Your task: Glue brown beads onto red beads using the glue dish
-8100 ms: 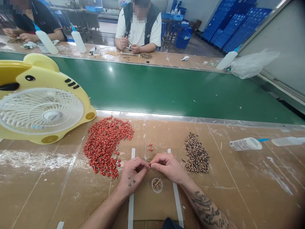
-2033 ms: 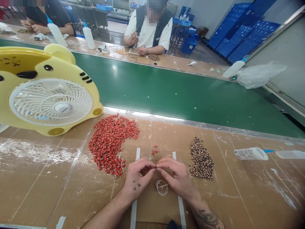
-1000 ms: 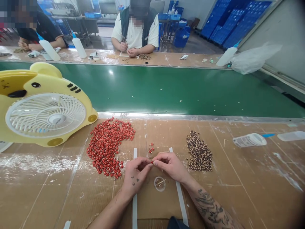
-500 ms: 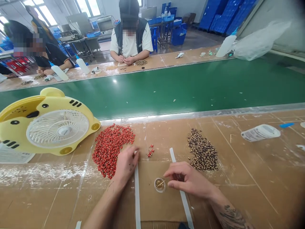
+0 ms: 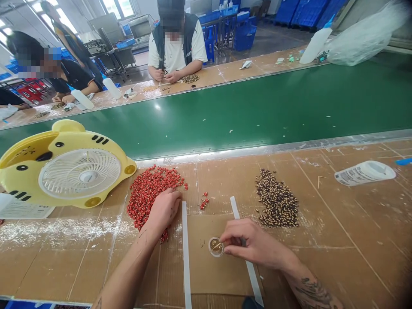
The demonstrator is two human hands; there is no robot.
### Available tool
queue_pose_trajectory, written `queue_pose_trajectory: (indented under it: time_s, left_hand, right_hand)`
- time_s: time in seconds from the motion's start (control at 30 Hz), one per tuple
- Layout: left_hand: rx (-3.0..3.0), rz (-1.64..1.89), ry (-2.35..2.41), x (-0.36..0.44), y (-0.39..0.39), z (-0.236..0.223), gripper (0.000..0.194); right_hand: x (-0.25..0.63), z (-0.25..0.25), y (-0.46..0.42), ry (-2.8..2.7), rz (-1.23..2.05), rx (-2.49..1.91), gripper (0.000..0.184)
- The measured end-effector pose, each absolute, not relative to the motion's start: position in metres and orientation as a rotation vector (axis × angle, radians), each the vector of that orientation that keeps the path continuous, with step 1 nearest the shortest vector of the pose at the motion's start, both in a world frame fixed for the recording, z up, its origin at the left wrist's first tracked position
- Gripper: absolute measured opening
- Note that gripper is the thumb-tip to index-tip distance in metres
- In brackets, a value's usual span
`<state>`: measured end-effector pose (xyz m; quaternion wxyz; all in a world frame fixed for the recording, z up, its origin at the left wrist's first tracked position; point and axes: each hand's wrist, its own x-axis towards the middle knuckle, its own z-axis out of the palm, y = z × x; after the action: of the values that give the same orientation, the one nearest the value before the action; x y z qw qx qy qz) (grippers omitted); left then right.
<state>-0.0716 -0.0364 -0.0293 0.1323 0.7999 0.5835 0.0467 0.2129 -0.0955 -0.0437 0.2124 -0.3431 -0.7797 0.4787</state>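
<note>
My right hand (image 5: 242, 240) pinches the end of a toothpick (image 5: 218, 246) between thumb and forefinger. The toothpick's other end rests in a small round clear cup (image 5: 216, 253) holding something amber-coloured. This cup stands on a square of brown cardboard (image 5: 219, 277) between two white tape strips. My left hand (image 5: 167, 205) is at the right side of a heap of small red pieces (image 5: 141, 195), back of the hand up. Its fingertips point down and are hidden, so whether they hold a piece I cannot tell. A few red pieces (image 5: 204, 201) lie apart, just beyond the cardboard.
A pile of dark-and-gold pieces (image 5: 278, 201) lies to the right, with a white tub (image 5: 365, 173) on its side farther over. At left is a yellow animal-faced fan (image 5: 86, 171). Beyond the green belt (image 5: 238, 111), people sit working beside squeeze bottles (image 5: 317, 45).
My right thumb and forefinger have closed on the toothpick in the cup. My left hand has moved slightly left and away from me, onto the red heap.
</note>
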Motion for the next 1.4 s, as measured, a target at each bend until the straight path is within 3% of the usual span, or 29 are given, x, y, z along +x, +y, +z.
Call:
queue_pose_trajectory:
  time_s: [0.2, 0.47, 0.63, 0.83, 1.07, 1.4]
  left_hand:
    - [2.136, 0.4, 1.606, -0.076, -0.06, -0.03, 0.019]
    - [1.169, 1.017, 1.313, -0.052, -0.081, -0.047, 0.012]
    - [0.968, 0.913, 1.178, -0.037, -0.087, -0.062, 0.017]
    - [0.935, 0.93, 1.03, -0.038, -0.092, -0.064, 0.006]
    - [0.817, 0.888, 1.015, -0.037, -0.098, -0.068, 0.019]
    - [0.827, 0.802, 0.965, -0.035, -0.098, -0.06, 0.008]
  right_hand:
    - [0.206, -0.05, -0.096, -2.133, 1.329, -0.959, 0.012]
    - [0.203, -0.053, -0.094, -2.157, 1.228, -0.915, 0.024]
    - [0.199, -0.057, -0.098, -2.264, 0.999, -0.831, 0.028]
    - [0.189, -0.056, -0.102, -2.354, 0.71, -0.74, 0.023]
    - [0.19, -0.057, -0.098, -2.372, 0.676, -0.737, 0.024]
    - [0.193, -0.056, -0.102, -2.427, 0.656, -0.692, 0.025]
